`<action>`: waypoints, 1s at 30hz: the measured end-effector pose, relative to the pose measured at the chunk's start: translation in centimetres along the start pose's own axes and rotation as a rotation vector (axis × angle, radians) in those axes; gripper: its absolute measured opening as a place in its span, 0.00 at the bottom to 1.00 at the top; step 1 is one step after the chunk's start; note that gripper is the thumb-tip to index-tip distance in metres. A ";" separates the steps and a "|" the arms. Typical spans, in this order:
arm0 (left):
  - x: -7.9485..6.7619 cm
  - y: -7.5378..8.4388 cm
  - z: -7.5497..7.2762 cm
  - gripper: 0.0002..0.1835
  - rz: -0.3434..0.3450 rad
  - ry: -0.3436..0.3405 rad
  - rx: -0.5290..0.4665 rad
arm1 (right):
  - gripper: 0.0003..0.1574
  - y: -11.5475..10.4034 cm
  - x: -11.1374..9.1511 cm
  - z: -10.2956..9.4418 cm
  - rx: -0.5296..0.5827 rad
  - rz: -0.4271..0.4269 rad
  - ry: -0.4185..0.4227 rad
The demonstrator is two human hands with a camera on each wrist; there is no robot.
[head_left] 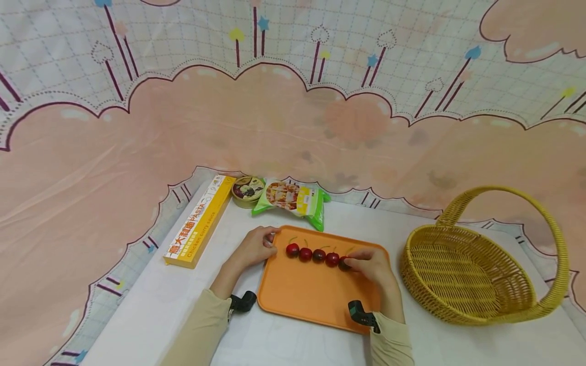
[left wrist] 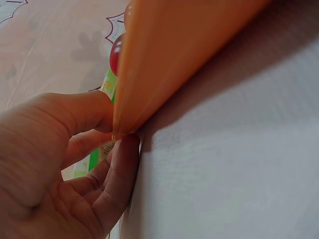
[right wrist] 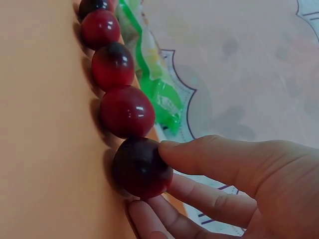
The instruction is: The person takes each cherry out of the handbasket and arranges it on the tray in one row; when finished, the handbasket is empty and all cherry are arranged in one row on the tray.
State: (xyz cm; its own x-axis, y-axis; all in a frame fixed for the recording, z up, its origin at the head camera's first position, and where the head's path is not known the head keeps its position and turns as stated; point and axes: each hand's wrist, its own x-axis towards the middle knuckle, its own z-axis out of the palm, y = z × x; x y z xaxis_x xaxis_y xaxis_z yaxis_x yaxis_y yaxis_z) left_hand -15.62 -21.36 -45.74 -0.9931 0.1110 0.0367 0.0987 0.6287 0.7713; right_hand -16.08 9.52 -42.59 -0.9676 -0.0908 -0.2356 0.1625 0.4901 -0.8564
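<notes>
Several dark red cherries [head_left: 319, 255] with thin stems lie in a touching row on an orange tray [head_left: 316, 297]. At the row's right end, my right hand [head_left: 373, 265] pinches the last cherry [right wrist: 142, 168], a darker one, between thumb and fingers; it touches its neighbour. In the right wrist view, the thumb lies against its upper side and other fingers are below it. My left hand [head_left: 256, 246] holds the tray's upper left corner, its fingers around the rim. From the left wrist view, the tray's side [left wrist: 149, 64] meets the fingertips.
A pasta box [head_left: 199, 223] lies left of the tray. Behind it are a round tin [head_left: 247, 191] and a green-and-white food bag [head_left: 293, 199], the bag close to the tray's back edge. A wicker basket [head_left: 409, 254] with a tall handle stands to the right on the white table [head_left: 137, 317].
</notes>
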 end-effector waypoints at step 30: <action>0.0 -0.4 0.1 0.27 -0.002 0.006 -0.022 | 0.33 -3.4 -1.7 -7.9 0.009 -0.018 0.026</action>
State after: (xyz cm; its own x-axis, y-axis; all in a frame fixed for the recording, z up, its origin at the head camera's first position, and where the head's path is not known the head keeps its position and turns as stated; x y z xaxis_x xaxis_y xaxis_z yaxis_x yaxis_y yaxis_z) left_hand -15.69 -21.54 -46.09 -0.9937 0.1055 0.0387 0.0955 0.6115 0.7854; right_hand -16.51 14.90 -35.64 -0.9750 -0.0766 -0.2085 0.1471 0.4807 -0.8645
